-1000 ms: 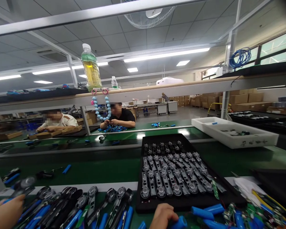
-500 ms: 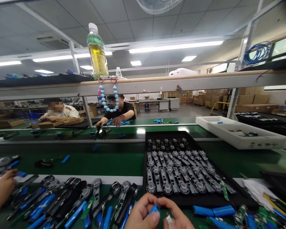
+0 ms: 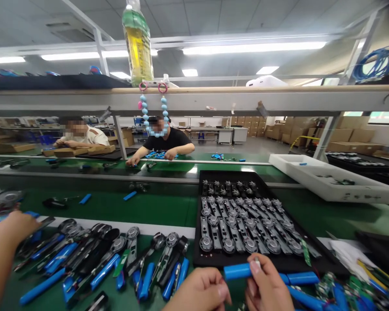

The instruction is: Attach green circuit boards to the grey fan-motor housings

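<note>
My right hand [image 3: 266, 285] pinches the end of a blue cylindrical battery cell [image 3: 236, 271], which points left over the lower edge of a black tray [image 3: 262, 181]. A small pale tab shows at the cell's gripped end. My left hand [image 3: 197, 291] sits just below the cell, with its fingers curled and partly cut off by the frame. The tray holds several grey strips with round metal heads [image 3: 233, 233]. More blue cells [image 3: 298, 278] lie close to my right hand. A co-worker's hand [image 3: 11, 231] reaches in at far left, above similar assembled parts [image 3: 84, 255].
Green circuit boards with wires [image 3: 343, 289] lie at lower right. A white plastic tray [image 3: 330, 185] stands on the green conveyor belt [image 3: 162, 207]. Above the belt runs a shelf [image 3: 194, 101] holding a bottle [image 3: 138, 45]. Two co-workers [image 3: 167, 142] sit across the belt.
The view has tilted down. The blue cell has swung from upright between my hands to sideways in my right hand. My left hand has dropped away from it. The co-worker's hand has shifted up.
</note>
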`<state>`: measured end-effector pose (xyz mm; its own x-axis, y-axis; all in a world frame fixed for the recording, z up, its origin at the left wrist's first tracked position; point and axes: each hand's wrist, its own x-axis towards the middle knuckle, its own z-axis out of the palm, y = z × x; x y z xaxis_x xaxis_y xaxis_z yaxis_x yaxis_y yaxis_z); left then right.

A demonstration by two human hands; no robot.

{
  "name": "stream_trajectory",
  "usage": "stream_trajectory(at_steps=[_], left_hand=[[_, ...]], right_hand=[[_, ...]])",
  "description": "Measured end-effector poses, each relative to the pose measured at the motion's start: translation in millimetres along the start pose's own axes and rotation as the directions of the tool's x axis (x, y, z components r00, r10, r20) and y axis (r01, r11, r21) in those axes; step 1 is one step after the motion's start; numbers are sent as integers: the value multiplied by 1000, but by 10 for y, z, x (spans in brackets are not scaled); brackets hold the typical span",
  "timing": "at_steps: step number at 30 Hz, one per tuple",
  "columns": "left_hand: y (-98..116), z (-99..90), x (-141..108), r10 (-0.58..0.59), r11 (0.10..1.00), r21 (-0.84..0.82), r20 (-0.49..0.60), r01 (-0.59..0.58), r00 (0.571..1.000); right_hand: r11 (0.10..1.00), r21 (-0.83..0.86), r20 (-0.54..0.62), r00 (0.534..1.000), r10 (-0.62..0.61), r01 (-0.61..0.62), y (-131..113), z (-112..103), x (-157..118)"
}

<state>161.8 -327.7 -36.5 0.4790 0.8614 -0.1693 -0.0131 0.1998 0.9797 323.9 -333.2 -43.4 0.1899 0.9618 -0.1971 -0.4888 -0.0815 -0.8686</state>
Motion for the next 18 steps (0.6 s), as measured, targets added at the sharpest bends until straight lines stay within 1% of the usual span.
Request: stream_trajectory(at_steps=[2, 4, 5, 6, 7, 9, 10, 11, 12, 13, 15, 18], left_hand=[[20, 5, -21, -3, 1000, 16, -42, 4, 999], [81, -3, -49, 20, 999, 40, -124, -15, 992], [131, -12, -66, 56, 996, 73, -180, -43, 982], [191, -26, -83, 121, 986, 139, -242, -89, 963], [258, -45, -101, 214, 962, 230, -303, -146, 929], [387, -93, -129, 413, 875, 417, -383, -245, 826], [436, -121, -136, 479, 838, 475, -402, -270, 780], [468, -152, -138, 500, 824, 497, -412, -272, 762], [480, -183, -133, 477, 837, 485, -419, -253, 773], [472, -214, -120, 435, 856, 468, -424, -219, 794], [404, -270, -75, 353, 879, 457, -432, -136, 830], [245, -317, 24, 274, 879, 477, -451, -30, 849]], right_hand=[[998, 55, -23, 1000, 18, -16, -68, 18, -17], [997, 74, -1, 1000, 14, -14, -84, 41, -29], [998, 67, 19, 1000, 10, -11, -76, 52, -32], [999, 46, 39, 999, 8, -9, -62, 62, -34], [1000, 11, 55, 998, 13, -14, -45, 72, -34], [998, -61, 76, 997, 32, -27, -12, 85, -29], [996, -84, 82, 996, 42, -36, 1, 89, -25], [995, -92, 87, 995, 51, -42, 10, 90, -21], [995, -90, 92, 994, 59, -51, 16, 87, -17], [995, -82, 99, 993, 65, -57, 19, 82, -13], [995, -73, 121, 990, 74, -66, 14, 66, -12], [994, -90, 183, 980, 76, -60, -7, 40, -16]])
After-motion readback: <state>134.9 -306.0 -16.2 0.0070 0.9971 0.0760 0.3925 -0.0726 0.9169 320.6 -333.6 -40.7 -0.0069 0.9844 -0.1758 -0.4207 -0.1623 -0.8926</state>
